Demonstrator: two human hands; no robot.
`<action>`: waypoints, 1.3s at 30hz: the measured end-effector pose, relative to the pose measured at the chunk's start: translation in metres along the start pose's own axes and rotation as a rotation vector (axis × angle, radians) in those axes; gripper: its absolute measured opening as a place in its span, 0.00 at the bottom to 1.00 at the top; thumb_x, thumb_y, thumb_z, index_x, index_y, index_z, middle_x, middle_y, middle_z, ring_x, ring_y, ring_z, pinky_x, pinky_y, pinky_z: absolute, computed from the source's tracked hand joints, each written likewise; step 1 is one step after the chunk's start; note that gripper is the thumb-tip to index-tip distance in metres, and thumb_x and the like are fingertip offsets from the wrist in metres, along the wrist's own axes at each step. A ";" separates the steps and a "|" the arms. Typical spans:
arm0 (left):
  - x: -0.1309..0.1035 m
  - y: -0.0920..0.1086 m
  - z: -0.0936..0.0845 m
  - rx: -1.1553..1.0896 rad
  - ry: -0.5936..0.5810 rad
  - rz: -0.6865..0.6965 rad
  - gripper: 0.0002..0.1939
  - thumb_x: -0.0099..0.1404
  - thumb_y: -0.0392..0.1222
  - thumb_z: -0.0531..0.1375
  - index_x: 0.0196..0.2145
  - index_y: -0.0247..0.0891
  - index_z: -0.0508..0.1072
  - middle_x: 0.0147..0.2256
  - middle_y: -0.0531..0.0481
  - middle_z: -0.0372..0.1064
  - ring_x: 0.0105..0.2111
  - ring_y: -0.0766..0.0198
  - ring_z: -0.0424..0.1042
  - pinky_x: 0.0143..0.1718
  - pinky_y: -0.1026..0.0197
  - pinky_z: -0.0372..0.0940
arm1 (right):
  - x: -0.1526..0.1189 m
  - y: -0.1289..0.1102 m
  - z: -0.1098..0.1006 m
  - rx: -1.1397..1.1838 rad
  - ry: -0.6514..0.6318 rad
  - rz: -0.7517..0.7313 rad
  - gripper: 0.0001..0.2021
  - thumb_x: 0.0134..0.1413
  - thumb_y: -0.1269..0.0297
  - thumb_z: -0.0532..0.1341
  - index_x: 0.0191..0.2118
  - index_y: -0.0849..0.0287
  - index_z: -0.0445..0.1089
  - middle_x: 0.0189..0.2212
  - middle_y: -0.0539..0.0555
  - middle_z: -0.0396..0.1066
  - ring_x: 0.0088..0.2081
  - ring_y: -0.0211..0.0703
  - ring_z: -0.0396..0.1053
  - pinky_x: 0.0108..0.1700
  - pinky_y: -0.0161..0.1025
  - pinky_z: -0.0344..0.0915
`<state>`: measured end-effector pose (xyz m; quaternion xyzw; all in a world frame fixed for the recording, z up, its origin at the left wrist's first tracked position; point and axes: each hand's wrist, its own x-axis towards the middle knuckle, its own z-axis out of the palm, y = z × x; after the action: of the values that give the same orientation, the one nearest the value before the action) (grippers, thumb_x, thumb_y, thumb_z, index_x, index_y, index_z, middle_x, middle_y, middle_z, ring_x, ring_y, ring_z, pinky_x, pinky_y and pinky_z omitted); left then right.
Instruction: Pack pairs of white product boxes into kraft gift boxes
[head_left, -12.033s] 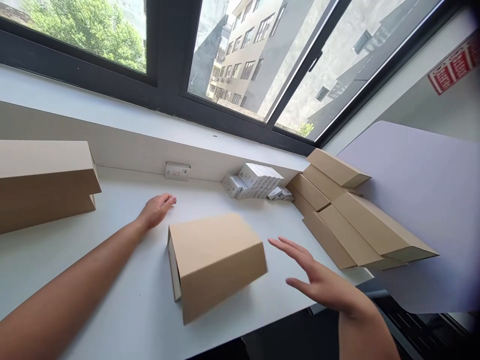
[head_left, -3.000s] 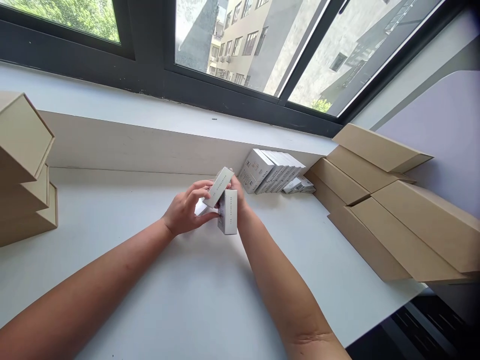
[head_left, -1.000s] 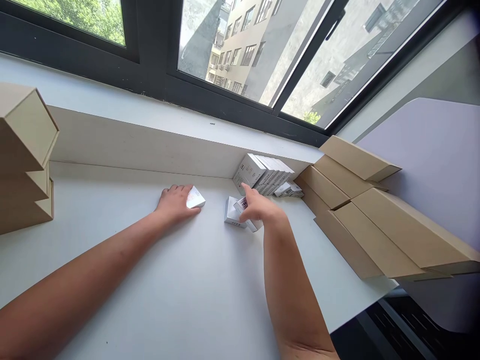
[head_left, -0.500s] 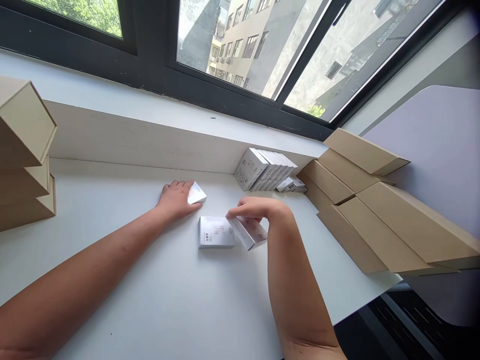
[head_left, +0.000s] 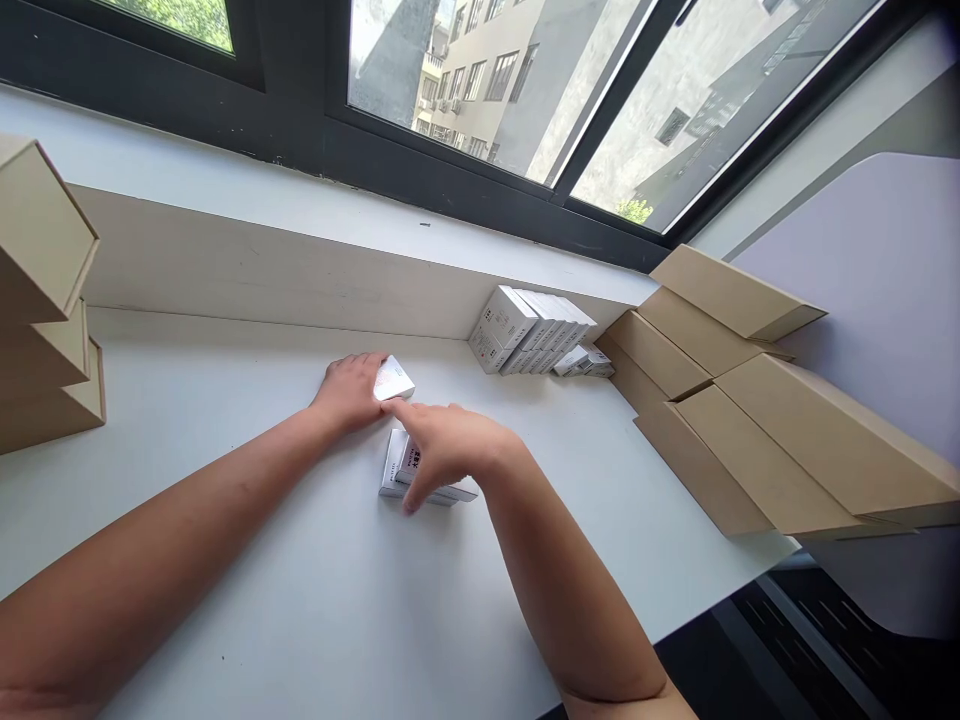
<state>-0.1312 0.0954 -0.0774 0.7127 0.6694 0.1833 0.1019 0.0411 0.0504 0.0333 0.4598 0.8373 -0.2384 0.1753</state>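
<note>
My left hand (head_left: 351, 390) is wrapped round a small white box (head_left: 395, 379) on the tabletop, fingers along its far side and thumb at the near side. Just in front, two printed white boxes are stacked slightly askew, with a lower box (head_left: 390, 477) lying flat and an upper box (head_left: 410, 461) on it. Over this stack arches my right hand (head_left: 450, 445), thumb and index finger spread wide apart. Its index fingertip comes close to my left thumb, and whether the fingers touch the upper box is hard to see. The hand hides most of the stack.
Against the low wall stands a row of white boxes (head_left: 506, 328), with a few smaller boxes (head_left: 583, 361) lying beside it. Brown cardboard boxes (head_left: 720, 455) are piled on the right, and more brown boxes (head_left: 45, 240) at the left edge. A window (head_left: 450, 90) is behind the white table (head_left: 300, 580).
My right hand has moved left, and the box it held now lies on top of the flat one. Its fingers have spread. My left hand stays at its box.
</note>
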 end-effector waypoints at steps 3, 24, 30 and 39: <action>0.000 -0.001 0.000 -0.011 0.004 0.012 0.40 0.60 0.61 0.56 0.64 0.38 0.61 0.64 0.40 0.64 0.62 0.44 0.63 0.62 0.46 0.55 | 0.005 0.001 0.003 0.017 -0.020 0.067 0.61 0.28 0.59 0.77 0.70 0.44 0.46 0.47 0.54 0.73 0.50 0.59 0.70 0.33 0.39 0.63; -0.002 -0.002 0.000 -0.032 0.022 0.027 0.40 0.60 0.62 0.56 0.64 0.39 0.62 0.63 0.41 0.66 0.61 0.44 0.63 0.61 0.47 0.56 | 0.032 0.065 -0.010 0.059 0.226 0.164 0.53 0.35 0.64 0.70 0.71 0.47 0.51 0.60 0.54 0.67 0.56 0.55 0.67 0.40 0.39 0.65; -0.001 -0.003 0.002 -0.038 0.035 0.019 0.40 0.59 0.62 0.56 0.64 0.40 0.63 0.61 0.41 0.68 0.61 0.43 0.62 0.62 0.46 0.56 | 0.024 0.086 -0.017 0.078 0.214 0.388 0.52 0.34 0.65 0.72 0.69 0.47 0.54 0.55 0.57 0.71 0.57 0.60 0.67 0.43 0.43 0.67; -0.001 -0.003 0.002 -0.065 0.033 0.021 0.40 0.58 0.61 0.56 0.63 0.38 0.64 0.61 0.41 0.68 0.60 0.44 0.64 0.60 0.46 0.57 | 0.026 0.130 -0.031 0.260 1.067 0.537 0.37 0.58 0.39 0.57 0.65 0.57 0.57 0.65 0.62 0.60 0.67 0.58 0.53 0.64 0.49 0.55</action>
<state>-0.1335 0.0952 -0.0802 0.7128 0.6572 0.2178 0.1118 0.1362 0.1455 0.0143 0.7283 0.6285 -0.0232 -0.2720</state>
